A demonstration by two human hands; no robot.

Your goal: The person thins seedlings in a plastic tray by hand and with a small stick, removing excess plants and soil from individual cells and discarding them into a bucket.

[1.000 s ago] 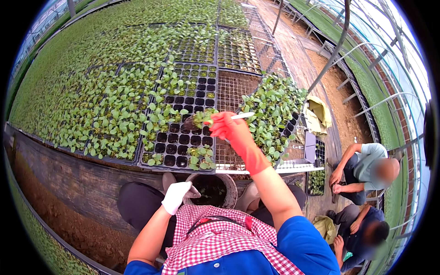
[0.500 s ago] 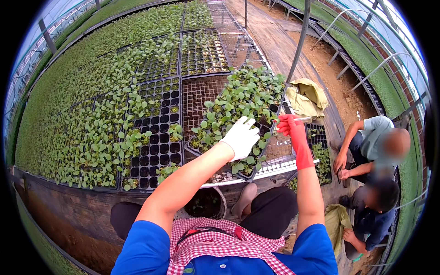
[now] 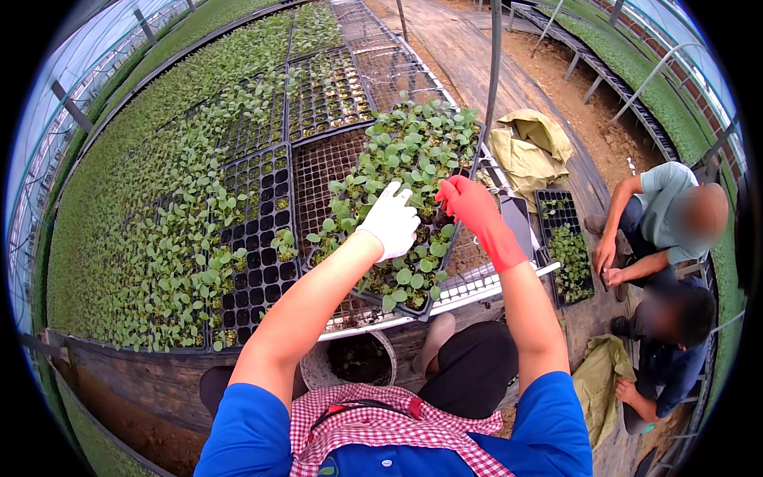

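My left hand [image 3: 392,221], in a white glove, rests over the leafy seedlings [image 3: 409,151] of a tilted black seedling tray [image 3: 431,308]. Its fingers are bent but apart, and I see nothing in them. Beside it, my right hand [image 3: 470,208] wears a red rubber glove and hovers at the tray's right part, near bare dark cells. Its fingers are closed together; what they grip, if anything, is hidden. The tray lies across a brown gridded tray [image 3: 322,171] and the white bench edge [image 3: 461,300].
Left lies a partly emptied cell tray [image 3: 258,230] among many seedling trays. Below the bench stands a bucket [image 3: 389,362] with dark contents. At right are a pole [image 3: 494,71], a tan cloth [image 3: 528,151], a floor tray [image 3: 568,258] and two crouching people [image 3: 664,230].
My right hand has come left over the tray, closer to my left hand. The thin pale stick that stuck out of it no longer shows. The whole view has shifted slightly.
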